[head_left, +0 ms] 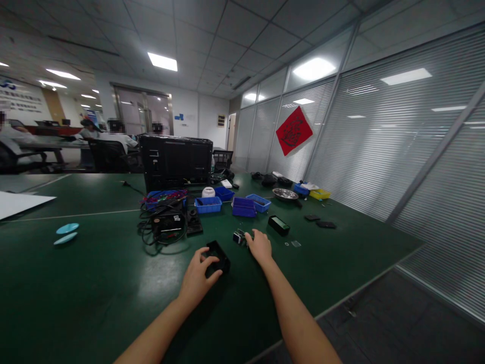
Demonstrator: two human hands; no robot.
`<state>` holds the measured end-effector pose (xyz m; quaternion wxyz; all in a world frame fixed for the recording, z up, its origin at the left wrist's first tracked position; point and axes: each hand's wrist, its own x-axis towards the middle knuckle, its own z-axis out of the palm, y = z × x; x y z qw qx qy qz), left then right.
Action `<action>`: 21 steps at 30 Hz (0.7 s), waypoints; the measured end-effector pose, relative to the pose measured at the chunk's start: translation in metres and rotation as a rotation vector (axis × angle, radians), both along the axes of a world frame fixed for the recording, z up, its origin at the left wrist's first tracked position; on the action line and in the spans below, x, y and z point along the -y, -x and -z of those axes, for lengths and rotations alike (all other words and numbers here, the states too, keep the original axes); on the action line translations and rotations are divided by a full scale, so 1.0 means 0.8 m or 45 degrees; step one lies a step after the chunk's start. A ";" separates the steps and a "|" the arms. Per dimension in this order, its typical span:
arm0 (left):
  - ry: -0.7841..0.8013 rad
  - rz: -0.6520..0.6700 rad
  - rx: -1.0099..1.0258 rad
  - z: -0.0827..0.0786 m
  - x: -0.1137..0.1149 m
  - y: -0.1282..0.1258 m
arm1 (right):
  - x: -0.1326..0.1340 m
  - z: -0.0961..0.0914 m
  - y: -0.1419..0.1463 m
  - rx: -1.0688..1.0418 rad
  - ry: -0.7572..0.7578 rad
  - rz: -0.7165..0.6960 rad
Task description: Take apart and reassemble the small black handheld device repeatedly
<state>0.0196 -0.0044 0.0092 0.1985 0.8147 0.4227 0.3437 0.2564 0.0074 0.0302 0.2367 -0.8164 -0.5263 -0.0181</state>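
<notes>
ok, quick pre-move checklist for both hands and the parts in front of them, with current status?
1. Left hand has a grip on the black square part: ok, fingers wrap its near edge.
2. Right hand is on the small module: ok, fingertips touch it; whether it is gripped: cannot tell.
3. The two parts are apart on the green table: ok, there is a gap between them.
4. Black rectangular block is away from the right hand: ok, it lies beyond it.
5. Cable bundle is away from the left hand: ok, it lies beyond it.
6. Small clear pieces are away from the right forearm: ok, to its right.
</notes>
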 end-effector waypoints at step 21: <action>-0.015 -0.210 -0.027 0.019 -0.015 -0.004 | 0.004 0.009 0.023 -0.134 0.040 -0.441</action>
